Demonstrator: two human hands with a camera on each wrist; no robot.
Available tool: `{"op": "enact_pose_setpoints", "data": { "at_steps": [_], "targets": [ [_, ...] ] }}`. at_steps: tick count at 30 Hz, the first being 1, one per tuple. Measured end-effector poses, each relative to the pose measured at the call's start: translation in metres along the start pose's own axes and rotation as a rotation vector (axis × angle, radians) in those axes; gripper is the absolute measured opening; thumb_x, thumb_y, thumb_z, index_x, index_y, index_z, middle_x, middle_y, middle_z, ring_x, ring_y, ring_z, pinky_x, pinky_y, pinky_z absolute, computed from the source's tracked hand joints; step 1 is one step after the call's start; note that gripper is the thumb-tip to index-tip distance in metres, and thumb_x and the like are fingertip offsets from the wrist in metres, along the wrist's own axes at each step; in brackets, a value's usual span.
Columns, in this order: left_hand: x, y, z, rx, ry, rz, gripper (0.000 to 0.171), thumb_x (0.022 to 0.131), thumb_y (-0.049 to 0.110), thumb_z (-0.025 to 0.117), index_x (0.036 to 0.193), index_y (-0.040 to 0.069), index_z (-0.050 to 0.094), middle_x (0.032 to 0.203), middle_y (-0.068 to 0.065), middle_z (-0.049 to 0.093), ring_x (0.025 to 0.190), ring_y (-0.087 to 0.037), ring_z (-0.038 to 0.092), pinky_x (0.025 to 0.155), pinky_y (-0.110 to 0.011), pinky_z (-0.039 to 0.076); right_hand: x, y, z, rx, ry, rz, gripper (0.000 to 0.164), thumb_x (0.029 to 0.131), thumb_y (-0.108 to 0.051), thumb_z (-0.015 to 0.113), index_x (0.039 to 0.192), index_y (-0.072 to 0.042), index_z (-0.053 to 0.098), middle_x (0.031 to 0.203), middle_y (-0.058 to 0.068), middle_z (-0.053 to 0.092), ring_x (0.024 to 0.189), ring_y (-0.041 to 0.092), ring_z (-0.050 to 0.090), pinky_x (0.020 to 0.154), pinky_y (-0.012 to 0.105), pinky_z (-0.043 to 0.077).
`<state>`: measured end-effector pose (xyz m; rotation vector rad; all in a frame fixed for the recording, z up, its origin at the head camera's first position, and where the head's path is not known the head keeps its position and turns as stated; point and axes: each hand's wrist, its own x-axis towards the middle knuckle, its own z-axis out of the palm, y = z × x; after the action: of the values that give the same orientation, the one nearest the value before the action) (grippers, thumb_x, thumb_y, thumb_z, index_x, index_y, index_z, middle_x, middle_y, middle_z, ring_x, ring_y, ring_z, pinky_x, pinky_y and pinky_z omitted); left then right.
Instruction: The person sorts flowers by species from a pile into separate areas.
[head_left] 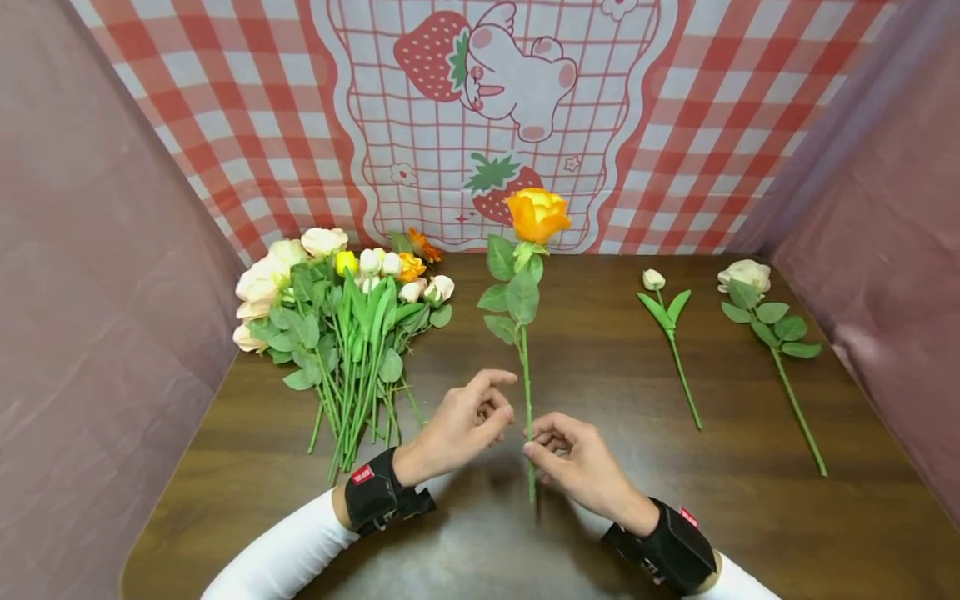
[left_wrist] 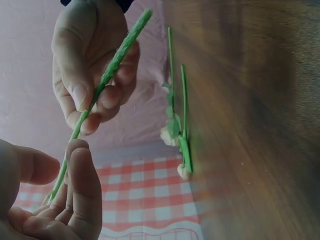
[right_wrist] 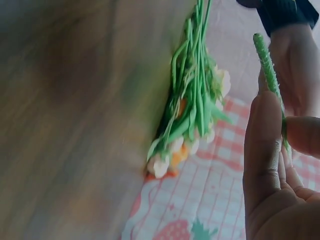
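Fingers of the right hand (head_left: 588, 467) are pinched, in the head view, on the lower stem (head_left: 527, 383) of an orange rose (head_left: 522, 297), held at the center of the frame; those of the left hand (head_left: 468, 417) are parted and loosely bent, just left of it. Gripped only near its foot, the rose might be tipped or turned by the bloom's (head_left: 538, 218) weight, should the pinch slacken. Its long axis is aligned nearly upright in the frame, bloom uppermost. In the left wrist view, the stem is slanted from upper right to lower left; whether it is touched by the left fingers cannot be told. In the right wrist view, the stem's cut end is directed upward and slightly left, with the bunch of flowers (right_wrist: 192, 107) seen at upper center.
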<state>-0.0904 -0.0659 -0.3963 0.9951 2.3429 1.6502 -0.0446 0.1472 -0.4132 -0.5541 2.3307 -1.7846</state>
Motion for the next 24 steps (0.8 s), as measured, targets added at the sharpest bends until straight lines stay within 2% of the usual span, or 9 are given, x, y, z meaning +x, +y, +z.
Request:
{"op": "enact_pose_setpoints", "data": {
  "at_steps": [4,6,13,17,20,24],
  "targets": [
    [-0.006,-0.004,-0.005,0.039,0.007,-0.008,0.035,0.099,0.001,0.053,0.133,0.002,0.046,0.084,-0.005,0.067,0.065,-0.007,0.061,0.055,-0.024,0.051,0.000,-0.001,-0.017,-0.058,0.102,0.016,0.012,0.092,0.001,0.065,0.104,0.001,0.062,0.084,0.018,0.066,0.067,0.018,0.066,0.058,0.038,0.058],
    [-0.009,-0.005,-0.007,0.048,0.008,-0.017,0.035,0.098,0.001,0.053,0.133,0.003,0.046,0.083,-0.003,0.067,0.065,-0.007,0.060,0.054,-0.024,0.051,-0.001,0.000,-0.027,-0.105,0.170,0.020,0.012,0.091,0.002,0.066,0.103,0.001,0.063,0.085,0.018,0.067,0.067,0.013,0.066,0.057,0.035,0.057],
    [-0.016,-0.009,-0.012,0.054,0.002,-0.041,0.034,0.098,0.000,0.054,0.131,0.003,0.047,0.079,0.000,0.065,0.064,-0.011,0.059,0.053,-0.024,0.049,-0.013,0.003,-0.071,-0.256,0.357,0.036,0.015,0.092,-0.002,0.067,0.106,0.005,0.063,0.087,0.016,0.067,0.064,0.010,0.065,0.057,0.028,0.056],
    [-0.020,-0.011,-0.014,0.066,-0.011,-0.058,0.034,0.099,0.002,0.053,0.132,0.005,0.046,0.080,0.001,0.065,0.065,-0.007,0.058,0.054,-0.023,0.048,-0.019,0.007,-0.101,-0.364,0.455,0.056,0.017,0.093,-0.003,0.068,0.106,0.005,0.063,0.086,0.013,0.067,0.060,0.010,0.065,0.055,0.026,0.055],
    [-0.023,-0.012,-0.015,0.065,-0.014,-0.075,0.033,0.100,0.003,0.052,0.132,0.007,0.047,0.080,-0.003,0.066,0.065,-0.007,0.058,0.055,-0.023,0.048,-0.026,0.014,-0.127,-0.456,0.522,0.085,0.019,0.093,-0.007,0.068,0.106,0.006,0.064,0.085,0.012,0.068,0.055,0.008,0.064,0.050,0.024,0.052],
    [-0.029,-0.015,-0.017,0.060,-0.018,-0.099,0.033,0.100,0.004,0.052,0.132,0.007,0.047,0.082,-0.009,0.067,0.065,-0.006,0.058,0.056,-0.024,0.047,-0.043,0.028,-0.166,-0.623,0.581,0.143,0.022,0.092,-0.012,0.069,0.105,0.005,0.066,0.083,0.015,0.070,0.053,-0.002,0.058,0.049,0.017,0.045]
  ]
}}
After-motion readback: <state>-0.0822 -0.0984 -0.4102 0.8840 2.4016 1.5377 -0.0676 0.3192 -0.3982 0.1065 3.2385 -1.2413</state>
